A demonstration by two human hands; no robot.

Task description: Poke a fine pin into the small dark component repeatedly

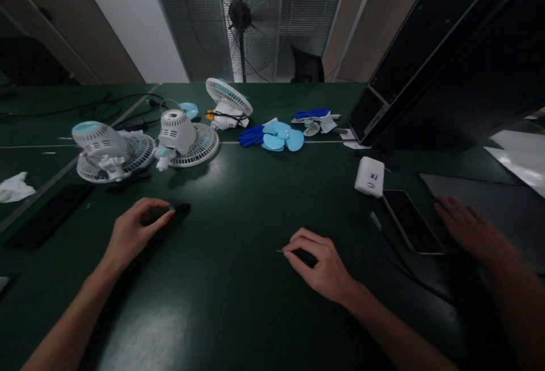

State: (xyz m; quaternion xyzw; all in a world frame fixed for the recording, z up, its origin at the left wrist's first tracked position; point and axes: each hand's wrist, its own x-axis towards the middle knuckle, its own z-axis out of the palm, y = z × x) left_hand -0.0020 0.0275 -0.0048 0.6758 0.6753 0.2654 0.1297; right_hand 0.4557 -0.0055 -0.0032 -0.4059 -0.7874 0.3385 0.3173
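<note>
On the left side of the dark green table, my left hand point(134, 232) is closed, thumb and forefinger pinching a small black piece with a green end point(182, 208); its kind cannot be made out. My right hand point(317, 263), right of the middle, pinches a thin, pin-like metal piece point(279, 251) whose tip points left. Whatever lies inside its palm is hidden. Beyond my left hand, two white fan heads point(106, 144) point(179, 135) rest face down on their grilles. A third small fan point(227, 104) leans farther back, next to light blue fan blades point(281, 135).
Blue-and-white gloves point(313, 114) lie at the back. To the right are a white box-shaped device point(369, 177) with a cable, a phone point(413, 222) and a large black monitor point(447, 64). Another person's hand point(472, 229) rests at the right edge. A black slab point(49, 215) lies left.
</note>
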